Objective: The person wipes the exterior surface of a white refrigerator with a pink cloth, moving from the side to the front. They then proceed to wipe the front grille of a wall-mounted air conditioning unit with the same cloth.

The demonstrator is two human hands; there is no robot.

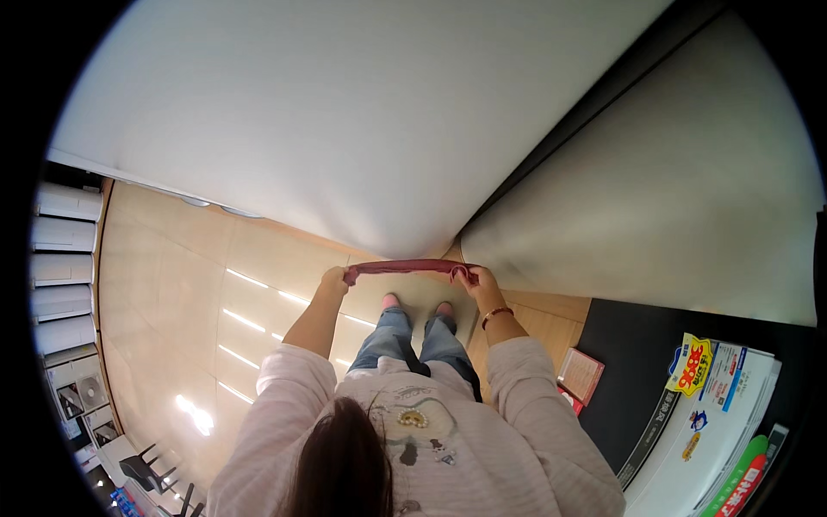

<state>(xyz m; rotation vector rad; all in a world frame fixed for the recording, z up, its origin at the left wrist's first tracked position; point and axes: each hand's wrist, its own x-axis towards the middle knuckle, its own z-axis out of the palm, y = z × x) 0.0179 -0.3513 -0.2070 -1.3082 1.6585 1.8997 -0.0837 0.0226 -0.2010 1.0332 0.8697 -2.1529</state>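
A dark red cloth [407, 266] is stretched sideways in front of me, folded into a narrow band that bows slightly upward. My left hand [335, 280] grips its left end, and my right hand [481, 282] is closed on the right end, where the cloth bunches in loose folds. A bracelet circles my right wrist. Just beyond the cloth rises a tall white panel [293, 121], smooth and unmarked. Whether the cloth touches it, I cannot tell.
A second large pale panel [663, 198] stands to the right, past a dark gap. At the lower right, a black surface [620, 362] bears a white appliance [741, 405] with colourful stickers. A reddish framed card [581, 376] lies nearby. Several white units [65, 267] line the far left; a dark chair [146, 471] stands lower left.
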